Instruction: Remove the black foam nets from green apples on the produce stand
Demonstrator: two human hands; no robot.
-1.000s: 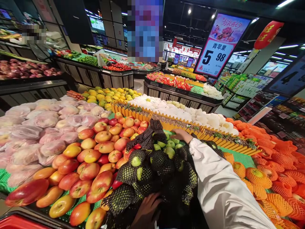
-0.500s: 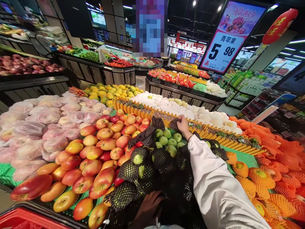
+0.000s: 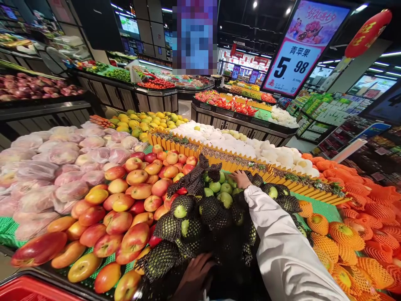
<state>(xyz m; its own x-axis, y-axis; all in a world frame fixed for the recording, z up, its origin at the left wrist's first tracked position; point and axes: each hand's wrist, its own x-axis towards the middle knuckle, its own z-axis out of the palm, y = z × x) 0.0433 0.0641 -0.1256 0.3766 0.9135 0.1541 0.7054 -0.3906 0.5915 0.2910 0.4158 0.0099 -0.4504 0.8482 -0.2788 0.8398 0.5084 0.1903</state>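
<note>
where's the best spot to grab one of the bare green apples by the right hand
Probably from above, fingers around the round sides of a top bare green apple. It sits uncovered in the pile beside the right hand, with black nets crowding it in front.

Single head view, high above fruit stand point(image 3: 313, 205), facing forward and down across it. Near field at frame bottom: green apples in black net sleeves point(image 3: 191, 225); left hand point(image 3: 194, 278) at bottom edge, right hand point(image 3: 239, 179) mid-frame, sleeve running to lower right. Store aisles and price sign point(image 3: 291, 62) in upper half, far. Wide lens, edges bent, probably fisheye. No second view.
</note>
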